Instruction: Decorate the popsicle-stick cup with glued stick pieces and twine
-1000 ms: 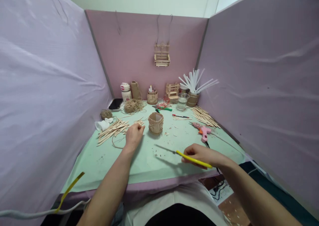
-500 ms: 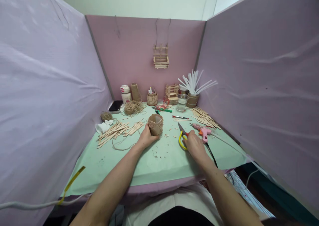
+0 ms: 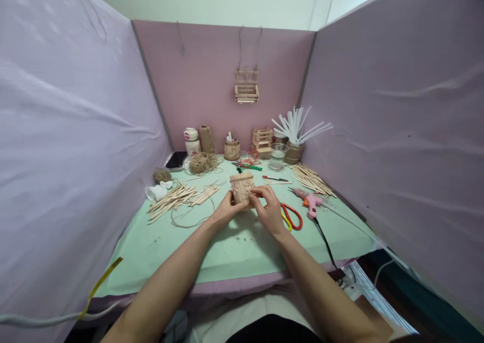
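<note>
A small craft-stick cup (image 3: 242, 185) with twine around it is held just above the table, a little tilted. My left hand (image 3: 226, 210) grips it from the left and below, the thumb across the near side. At its right side is my right hand (image 3: 267, 208), thumb and fingertips pinched against the cup wall; whether they also hold a bit of twine is too small to tell. Scissors (image 3: 294, 217) with red and yellow handles lie beside my right hand, their blades hidden behind it. A strand of twine (image 3: 185, 226) loops on the cloth left of the cup.
Craft sticks (image 3: 172, 203) lie in a pile at left, more sticks (image 3: 312, 179) at right. A pink glue gun (image 3: 313, 204) rests at right with its cord trailing forward. Behind are pliers (image 3: 249, 168), a pen (image 3: 275, 178), a water cup (image 3: 278, 156) and a twine heap (image 3: 204, 162).
My right hand has let go of the scissors, leaving them on the table, and moved left to the cup. The cup has been turned and tipped, so its opening no longer shows.
</note>
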The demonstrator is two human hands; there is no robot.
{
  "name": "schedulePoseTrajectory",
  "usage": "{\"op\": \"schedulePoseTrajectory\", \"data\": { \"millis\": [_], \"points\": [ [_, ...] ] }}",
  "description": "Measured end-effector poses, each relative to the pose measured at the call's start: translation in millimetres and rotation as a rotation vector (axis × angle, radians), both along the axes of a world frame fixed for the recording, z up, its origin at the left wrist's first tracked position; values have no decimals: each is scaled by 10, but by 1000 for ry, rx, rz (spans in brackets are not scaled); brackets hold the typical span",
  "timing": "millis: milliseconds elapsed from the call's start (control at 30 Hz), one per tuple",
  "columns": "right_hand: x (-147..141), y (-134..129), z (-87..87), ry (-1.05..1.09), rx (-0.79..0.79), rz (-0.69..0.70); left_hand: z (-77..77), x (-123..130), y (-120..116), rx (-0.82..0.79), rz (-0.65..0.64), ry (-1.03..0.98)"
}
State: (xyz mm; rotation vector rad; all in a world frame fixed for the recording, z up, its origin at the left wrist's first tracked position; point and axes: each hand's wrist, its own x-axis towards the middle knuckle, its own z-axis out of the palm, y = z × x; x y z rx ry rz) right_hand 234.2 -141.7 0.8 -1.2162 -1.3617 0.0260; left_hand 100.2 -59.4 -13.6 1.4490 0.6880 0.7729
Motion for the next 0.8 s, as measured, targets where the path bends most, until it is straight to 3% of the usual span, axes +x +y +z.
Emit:
{"op": "schedulePoseTrajectory", "data": {
  "millis": [233,433,600,800],
  "points": [
    [-99,50,-150,-31,98,-72,-12,14,-36,-85,-20,-112],
    [-94,43,-151,-21,104,-98,-37,3,-30,-77,-1,-102],
    [-85,32,-155,-24,71,-83,-43,7,-35,-46,-77,-140],
    [-79,32,-178,-45,67,-65,-49,26,-52,-153,-113,-225]
  ]
}}
